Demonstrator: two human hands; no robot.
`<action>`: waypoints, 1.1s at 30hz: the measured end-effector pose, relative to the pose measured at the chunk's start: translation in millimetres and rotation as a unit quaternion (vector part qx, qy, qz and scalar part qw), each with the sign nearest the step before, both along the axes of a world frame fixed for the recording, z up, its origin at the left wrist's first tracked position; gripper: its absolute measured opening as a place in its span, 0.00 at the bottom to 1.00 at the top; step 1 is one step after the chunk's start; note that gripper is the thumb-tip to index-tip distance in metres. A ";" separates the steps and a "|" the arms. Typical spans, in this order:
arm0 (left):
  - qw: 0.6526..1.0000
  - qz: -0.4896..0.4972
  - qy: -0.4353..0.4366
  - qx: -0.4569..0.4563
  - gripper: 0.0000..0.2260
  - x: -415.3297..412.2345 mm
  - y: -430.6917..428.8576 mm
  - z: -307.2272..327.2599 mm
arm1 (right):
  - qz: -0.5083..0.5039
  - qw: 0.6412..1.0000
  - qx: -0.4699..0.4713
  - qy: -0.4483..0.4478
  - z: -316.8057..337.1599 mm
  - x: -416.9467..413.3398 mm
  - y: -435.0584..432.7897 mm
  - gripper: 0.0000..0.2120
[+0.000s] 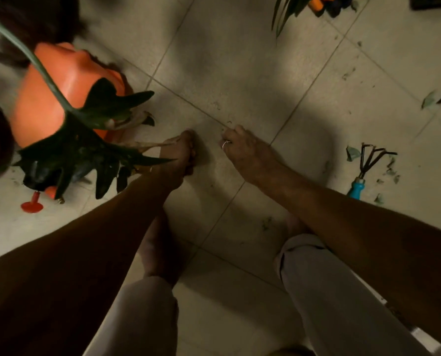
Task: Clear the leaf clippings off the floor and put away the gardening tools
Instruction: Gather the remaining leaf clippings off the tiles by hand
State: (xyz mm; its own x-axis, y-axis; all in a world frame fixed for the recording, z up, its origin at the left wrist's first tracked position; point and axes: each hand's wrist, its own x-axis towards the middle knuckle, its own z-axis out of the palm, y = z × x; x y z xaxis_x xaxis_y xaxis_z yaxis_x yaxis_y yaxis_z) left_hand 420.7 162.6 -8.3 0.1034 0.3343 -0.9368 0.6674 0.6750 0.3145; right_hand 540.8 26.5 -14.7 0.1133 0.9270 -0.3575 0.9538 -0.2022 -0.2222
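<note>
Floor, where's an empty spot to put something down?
The tile between the orange pot and the far tools is bare. Around the hand rake it is crowded with leaf scraps.

**Both arms down, hands low and close together**

Both forearms are bare. The left comes in from the lower left and the right from the lower right, converging ahead of me. My left hand (181,156) stands on its little-finger edge with a straight wrist, fingers together and bent inward. I cannot tell if they hold anything. My right hand (241,147) is just beside it, not touching. Its back is up, knuckles raised, fingers (233,133) curled under toward the palm, hiding whatever is beneath. There is a thin ring (226,144) on one right finger.
</note>
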 end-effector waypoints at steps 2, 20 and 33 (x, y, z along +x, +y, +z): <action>1.000 0.009 0.009 -0.018 0.17 -6.9 -9.7 -0.1 | 0.009 0.999 0.033 0.008 3.2 0.6 -2.5 0.09; 0.978 0.140 -0.054 -0.144 0.26 52.3 -60.5 77.2 | -0.566 0.720 0.049 0.399 111.3 -17.0 3.6 0.08; 0.988 0.117 -0.006 -0.098 0.21 30.1 -54.1 69.2 | -0.310 0.881 0.073 0.350 93.6 -17.2 -23.9 0.19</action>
